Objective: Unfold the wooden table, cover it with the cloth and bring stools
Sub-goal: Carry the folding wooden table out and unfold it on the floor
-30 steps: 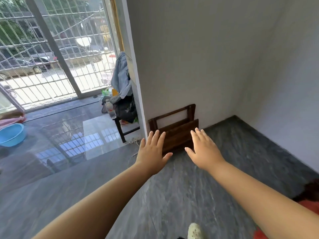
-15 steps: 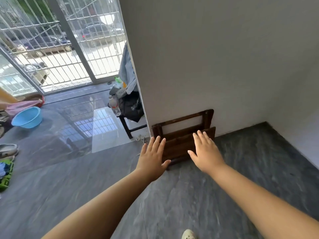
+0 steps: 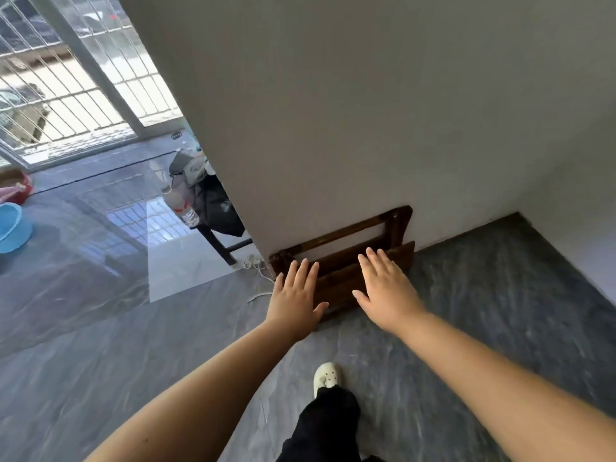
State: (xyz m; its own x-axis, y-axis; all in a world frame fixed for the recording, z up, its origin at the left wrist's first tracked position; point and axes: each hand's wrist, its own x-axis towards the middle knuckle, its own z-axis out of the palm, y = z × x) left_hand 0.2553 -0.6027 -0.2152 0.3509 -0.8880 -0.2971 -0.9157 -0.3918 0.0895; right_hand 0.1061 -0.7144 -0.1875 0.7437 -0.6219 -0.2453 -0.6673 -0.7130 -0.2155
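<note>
A folded dark wooden table (image 3: pixel 343 258) leans against the foot of the white wall, its frame bar showing above the flat top panel. My left hand (image 3: pixel 295 301) is stretched out palm down, fingers spread, just in front of the table's left part. My right hand (image 3: pixel 386 290) is also flat and spread, in front of the table's right part. Neither hand holds anything; whether they touch the wood I cannot tell. No cloth is in view.
A dark stool (image 3: pixel 220 241) piled with bags and a plastic bottle (image 3: pixel 181 205) stands left of the wall corner. A white cable (image 3: pixel 258 268) lies on the grey floor. A blue basin (image 3: pixel 10 226) sits far left. Barred glass doors (image 3: pixel 66 81) close the back.
I have stepped closer to the wall; the folded table now looks larger and lower in view. Both hands stay outstretched and empty. My foot in a white shoe has come into view.
</note>
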